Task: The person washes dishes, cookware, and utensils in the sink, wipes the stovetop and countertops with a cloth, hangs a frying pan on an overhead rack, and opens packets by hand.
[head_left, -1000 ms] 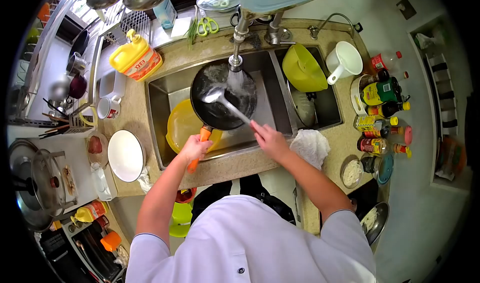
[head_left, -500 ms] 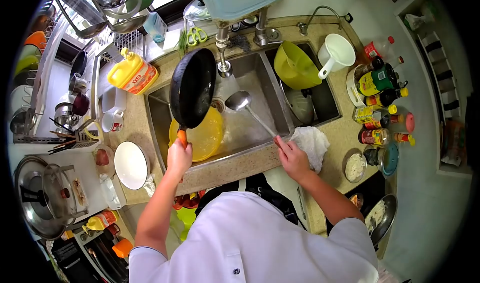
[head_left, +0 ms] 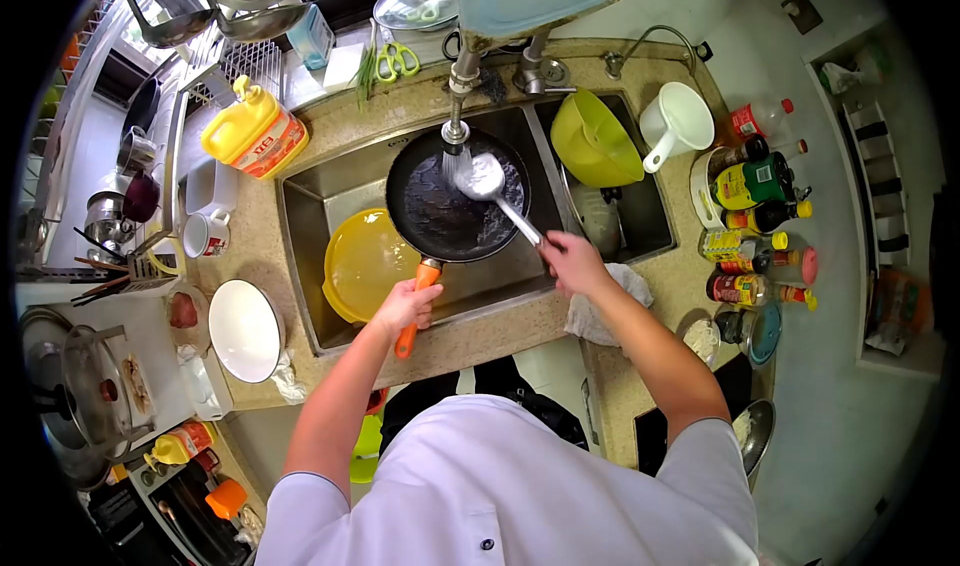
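My left hand (head_left: 405, 306) is closed around the orange handle of a black frying pan (head_left: 430, 191). The pan lies level over the sink (head_left: 310, 191), under the running faucet (head_left: 456, 131), with water on its inner surface. In my right hand (head_left: 577, 263) is the handle of a metal ladle (head_left: 487, 178). The ladle's bowl is over the pan, beside the stream, and looks full of bright, frothy water. A yellow basin (head_left: 358, 276) sits in the sink below and left of the pan. Part of the sink floor is hidden by the pan.
A green-yellow basin (head_left: 592, 141) and a lid lie in the right sink. A white cloth (head_left: 610, 306) rests on the front counter edge. On the left are a yellow jug (head_left: 255, 136), a mug (head_left: 206, 233) and a white bowl (head_left: 246, 330). Several bottles (head_left: 750, 176) line the right.
The pan has gone from tilted up to level and moved right under the faucet. The ladle's bowl has come up from the sink into the water stream over the pan.
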Tool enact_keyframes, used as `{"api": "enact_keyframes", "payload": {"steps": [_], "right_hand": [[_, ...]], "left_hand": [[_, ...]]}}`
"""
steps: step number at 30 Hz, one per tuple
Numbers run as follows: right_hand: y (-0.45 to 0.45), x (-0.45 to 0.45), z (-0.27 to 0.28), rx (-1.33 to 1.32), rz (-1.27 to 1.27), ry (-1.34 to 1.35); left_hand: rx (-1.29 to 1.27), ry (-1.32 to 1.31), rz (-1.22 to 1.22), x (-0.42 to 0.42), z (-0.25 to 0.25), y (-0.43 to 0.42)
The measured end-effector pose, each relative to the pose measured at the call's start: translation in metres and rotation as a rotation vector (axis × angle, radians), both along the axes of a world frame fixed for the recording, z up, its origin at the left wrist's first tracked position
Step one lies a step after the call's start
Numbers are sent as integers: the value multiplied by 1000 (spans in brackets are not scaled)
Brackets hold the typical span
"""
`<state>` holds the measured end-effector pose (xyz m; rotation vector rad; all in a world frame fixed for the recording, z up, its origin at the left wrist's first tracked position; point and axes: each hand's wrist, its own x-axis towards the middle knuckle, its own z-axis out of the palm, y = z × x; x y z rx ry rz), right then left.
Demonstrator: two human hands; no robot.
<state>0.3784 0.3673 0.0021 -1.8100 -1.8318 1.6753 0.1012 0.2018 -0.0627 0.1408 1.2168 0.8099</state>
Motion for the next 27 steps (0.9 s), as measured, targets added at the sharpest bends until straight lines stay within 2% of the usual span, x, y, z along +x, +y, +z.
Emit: {"api": "enact_keyframes", "payload": {"steps": [1,3,5,7,8,10,13,17,21,23,25,27], "right_hand": [[9,-13,-4,0,3,-3],[19,-29,-11,658,266,-126],[18,-26,2,643,307,-112],[16,-16,58,548,569,-317],[19,-12,80,546,581,-321],[26,-8,109,524,647,-590],[53,-29,86,626,575,-645],[41,-72,59,682,576,-530],[28,-64,77,618,663,-484],[37,-58,95,612,670,-528],[40,-59,81,666,614,-464],[37,-63,69,773,617,-292]], "left_hand": [[10,-29,-20,-1,-7,2],[17,-64,-38,-2,-13,7],[-6,-78,-58,-5,-19,10],[-7,-106,-55,-9,-20,11],[-3,-122,-57,-11,-20,11],[4,-131,-57,-14,-19,9],[21,-150,-99,-17,-25,8],[40,-214,-126,-14,-25,13],[47,-261,-98,-16,-24,16],[75,-175,-94,-16,-27,18],[98,-110,-109,-14,-28,19],[123,-43,-125,-13,-22,21]]}}
